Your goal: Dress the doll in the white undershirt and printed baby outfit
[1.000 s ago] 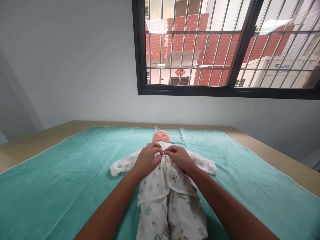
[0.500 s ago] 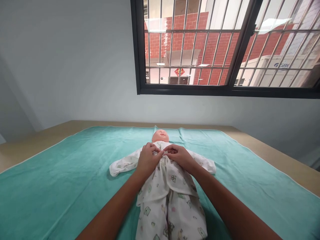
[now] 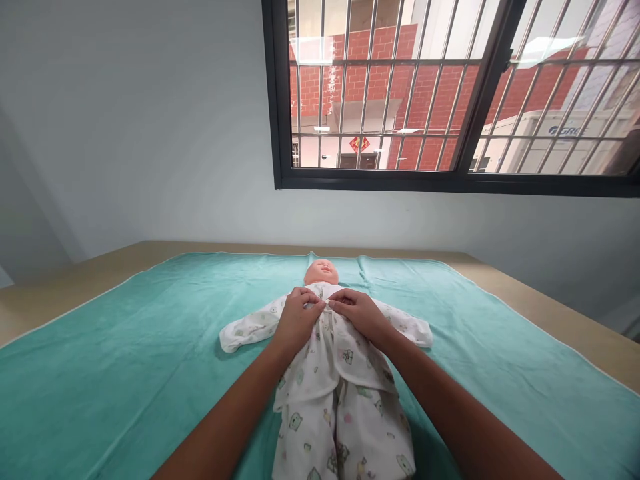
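A baby doll (image 3: 321, 271) lies on its back, head at the far end, dressed in a white baby shirt (image 3: 320, 363) and trousers (image 3: 310, 440) with small printed figures. Both sleeves stretch out to the sides. My left hand (image 3: 299, 319) pinches the shirt front at the chest, thumb and fingertips together. Close beside it, my right hand (image 3: 361, 315) pinches the same place from the other side. The fingertips nearly meet over the front opening. Whatever small fastening lies between them is too small to make out.
A green cloth (image 3: 135, 360) lies under the doll, covering most of a wooden table (image 3: 550, 300). Behind the table stands a grey wall (image 3: 150, 133) with a dark-framed, barred window (image 3: 375, 179).
Both hands stay at the shirt's chest. Only the fingertips have shifted slightly; the doll lies as before.
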Motion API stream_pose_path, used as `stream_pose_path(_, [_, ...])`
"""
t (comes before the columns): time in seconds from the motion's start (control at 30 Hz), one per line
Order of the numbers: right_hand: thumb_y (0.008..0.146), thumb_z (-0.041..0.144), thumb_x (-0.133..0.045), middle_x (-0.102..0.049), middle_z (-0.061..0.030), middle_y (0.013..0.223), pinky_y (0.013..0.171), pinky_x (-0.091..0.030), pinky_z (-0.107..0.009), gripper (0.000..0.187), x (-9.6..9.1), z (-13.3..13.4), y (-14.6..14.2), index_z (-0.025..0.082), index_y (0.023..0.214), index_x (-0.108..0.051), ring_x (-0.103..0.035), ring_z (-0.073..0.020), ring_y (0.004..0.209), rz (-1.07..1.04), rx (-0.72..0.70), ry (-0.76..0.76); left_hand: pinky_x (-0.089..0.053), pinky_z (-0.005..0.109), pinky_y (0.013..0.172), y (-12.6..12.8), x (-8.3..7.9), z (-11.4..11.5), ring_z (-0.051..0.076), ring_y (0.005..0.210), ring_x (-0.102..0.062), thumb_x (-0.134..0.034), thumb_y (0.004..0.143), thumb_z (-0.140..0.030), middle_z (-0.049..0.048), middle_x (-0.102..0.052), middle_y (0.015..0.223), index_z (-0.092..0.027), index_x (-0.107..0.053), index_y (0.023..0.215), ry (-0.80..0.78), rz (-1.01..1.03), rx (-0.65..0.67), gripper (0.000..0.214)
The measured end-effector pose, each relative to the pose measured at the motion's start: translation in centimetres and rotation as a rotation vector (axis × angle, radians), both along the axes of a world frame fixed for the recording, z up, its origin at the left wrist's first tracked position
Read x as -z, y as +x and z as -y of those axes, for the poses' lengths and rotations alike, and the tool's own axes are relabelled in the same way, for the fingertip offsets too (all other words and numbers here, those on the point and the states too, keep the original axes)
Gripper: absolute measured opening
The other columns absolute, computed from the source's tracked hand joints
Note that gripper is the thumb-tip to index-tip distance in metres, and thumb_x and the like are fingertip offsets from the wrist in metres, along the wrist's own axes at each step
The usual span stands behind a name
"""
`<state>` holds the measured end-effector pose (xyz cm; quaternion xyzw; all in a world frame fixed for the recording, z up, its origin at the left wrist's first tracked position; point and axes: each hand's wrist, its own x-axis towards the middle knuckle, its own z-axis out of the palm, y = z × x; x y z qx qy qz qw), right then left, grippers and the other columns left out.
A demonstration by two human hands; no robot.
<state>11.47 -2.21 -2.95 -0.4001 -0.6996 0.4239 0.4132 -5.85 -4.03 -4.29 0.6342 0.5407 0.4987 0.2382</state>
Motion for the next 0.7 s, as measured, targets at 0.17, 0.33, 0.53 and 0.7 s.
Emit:
stream_pose_path(0.17, [0.075, 0.036, -0.062, -0.067, -0.0002, 0.083, 0.074, -0.043, -0.029, 0.022, 0.2, -0.2, 0.0, 0.020, 0.090, -0.068, -0.058, -0.0171, 0.081, 0.001, 0.025, -0.009, -0.042, 0.035, 0.092, 0.1, 0.4, -0.2, 0.020, 0.102, -0.053, -0.060, 0.080, -0.029, 0.0040, -0.056, 0.102, -0.021, -0.063, 0.083, 0.010, 0.004, -0.044, 0.010])
stream_pose_path(0.33, [0.075, 0.035, -0.061, -0.066, -0.0002, 0.083, 0.073, -0.043, -0.029, 0.024, 0.5, -0.2, 0.0, 0.020, 0.091, -0.068, -0.058, -0.0170, 0.080, -0.050, 0.022, -0.025, -0.042, 0.034, 0.092, 0.0, 0.5, 0.1, 0.018, 0.100, -0.053, -0.055, 0.082, -0.029, 0.0036, -0.056, 0.106, -0.023, -0.060, 0.095, 0.019, 0.011, -0.042, 0.014])
stream_pose_path(0.53, [0.076, 0.030, -0.058, -0.070, -0.0006, 0.092, 0.084, -0.042, -0.031, 0.019, 0.1, 0.0, 0.1, 0.022, 0.088, -0.071, -0.060, -0.0189, 0.091, -0.014, 0.027, 0.026, -0.041, 0.034, 0.095, -0.5, 0.2, 0.6, 0.018, 0.104, -0.053, -0.053, 0.084, -0.025, 0.0021, -0.058, 0.105, -0.025, -0.062, 0.088, 0.076, 0.006, 0.038, 0.009])
stream_pose_path(0.7, [0.079, 0.032, -0.057, -0.069, -0.0015, 0.096, 0.085, -0.042, -0.033, 0.019, -0.1, 0.1, -0.1, 0.022, 0.088, -0.070, -0.059, -0.0194, 0.092, -0.003, 0.060, 0.067, -0.039, 0.035, 0.099, -0.7, -0.1, 1.2, 0.018, 0.107, -0.052, -0.055, 0.086, -0.025, 0.0020, -0.058, 0.107, -0.024, -0.063, 0.083, 0.193, -0.086, 0.086, 0.008])
